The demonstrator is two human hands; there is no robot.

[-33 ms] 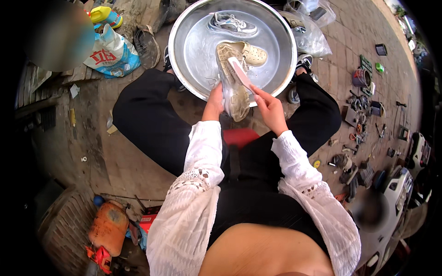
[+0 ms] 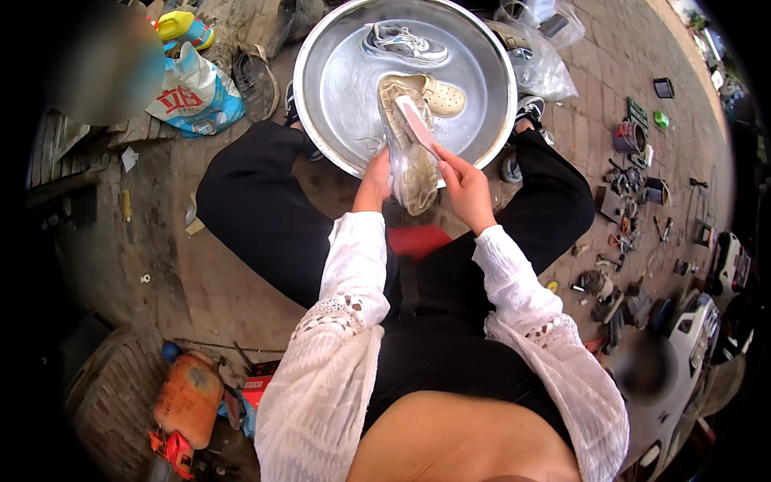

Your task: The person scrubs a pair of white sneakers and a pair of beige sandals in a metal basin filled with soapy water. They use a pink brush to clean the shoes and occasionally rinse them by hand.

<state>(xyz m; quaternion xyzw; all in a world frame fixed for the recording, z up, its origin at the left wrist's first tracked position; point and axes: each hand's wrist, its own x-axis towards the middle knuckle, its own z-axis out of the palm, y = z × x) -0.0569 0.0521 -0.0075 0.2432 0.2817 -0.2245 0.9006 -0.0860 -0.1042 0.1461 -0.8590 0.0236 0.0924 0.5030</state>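
Note:
A wide metal basin point(image 2: 312, 128) of cloudy water stands between my legs. Over its near rim, my left hand point(image 2: 374, 180) is closed round the side of a sneaker point(image 2: 418, 183) whose worn, yellowish sole faces up. My right hand point(image 2: 467, 189) grips the near end of a pale pink and white brush point(image 2: 414, 120), which lies along the middle of that sole; its bristles are hidden underneath. Just beyond the held sneaker, a beige clog point(image 2: 446, 99) with holes sits in the basin. A grey and white laced sneaker point(image 2: 406, 45) lies in the water at the far side.
To the left stand a white and blue plastic bag point(image 2: 210, 108), a yellow bottle point(image 2: 173, 26) and a dark shoe point(image 2: 255, 84). Clear plastic bags point(image 2: 542, 72) lie right of the basin. Tools and a dark tin point(image 2: 629, 137) are scattered farther right. An orange tank point(image 2: 189, 399) is at lower left.
The brush has shifted slightly toward the near left along the sole, together with my right hand. The held sneaker's near end has dipped a little closer to me.

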